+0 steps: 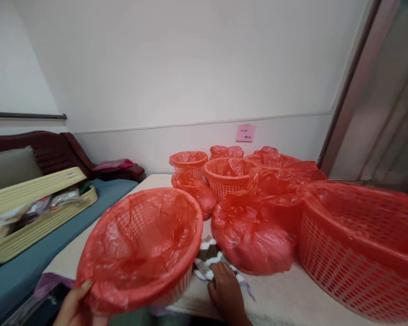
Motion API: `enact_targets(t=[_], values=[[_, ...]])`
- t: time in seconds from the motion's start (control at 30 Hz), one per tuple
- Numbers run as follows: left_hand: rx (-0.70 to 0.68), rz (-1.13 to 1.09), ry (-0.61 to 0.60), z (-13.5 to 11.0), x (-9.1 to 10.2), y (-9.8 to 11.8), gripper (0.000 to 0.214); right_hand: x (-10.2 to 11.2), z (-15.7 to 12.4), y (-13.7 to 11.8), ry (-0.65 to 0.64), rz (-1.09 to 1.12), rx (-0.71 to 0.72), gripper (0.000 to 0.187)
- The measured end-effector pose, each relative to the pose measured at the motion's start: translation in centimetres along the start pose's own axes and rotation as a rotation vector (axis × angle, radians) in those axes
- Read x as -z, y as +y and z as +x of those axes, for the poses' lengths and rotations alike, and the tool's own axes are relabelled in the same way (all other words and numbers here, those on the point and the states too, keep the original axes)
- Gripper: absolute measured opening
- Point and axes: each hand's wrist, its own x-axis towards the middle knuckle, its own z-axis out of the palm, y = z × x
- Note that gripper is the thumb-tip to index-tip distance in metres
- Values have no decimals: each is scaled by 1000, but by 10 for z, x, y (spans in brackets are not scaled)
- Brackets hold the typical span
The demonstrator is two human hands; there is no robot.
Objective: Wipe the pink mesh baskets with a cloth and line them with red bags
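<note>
A round plastic basket (178,290) tilts toward me at the front left, its inside and rim covered by a red plastic bag (146,240). At its lower left rim, my left hand (76,305) is closed, thumb over the edge and the fingers hidden beneath. My right hand (226,287) lies just right of the basket, fingers curled on a striped white, brown and grey cloth (209,253) on the table. Part of that cloth is hidden by the basket and the hand. Behind it sits a bulging red plastic bag (255,240).
A large red-lined basket (353,253) stands at the right. Smaller lined baskets (229,181) and red bags are grouped at the back of the table (275,299). A pink note (245,133) is on the wall. At left, a cream container (41,226) rests on blue bedding (112,194).
</note>
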Motion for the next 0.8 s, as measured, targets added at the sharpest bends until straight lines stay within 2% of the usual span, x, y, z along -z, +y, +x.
enact_targets(t=[0.1, 0.2, 0.37, 0.63, 0.8], values=[[21, -99, 41, -1, -39, 7, 36, -1, -3, 3, -2, 26, 31, 30], [-11, -161, 20, 5, -60, 8, 30, -3, -5, 5, 6, 28, 49, 31], [-36, -210, -98, 14, -80, -1, 31, -5, -7, 5, 17, 13, 60, 33], [-14, -246, -160, 41, -105, -16, 30, -3, -7, 2, 26, -6, 44, 36], [15, -223, -246, 51, -122, -25, 27, 0, -7, 1, 20, 7, 32, 33]])
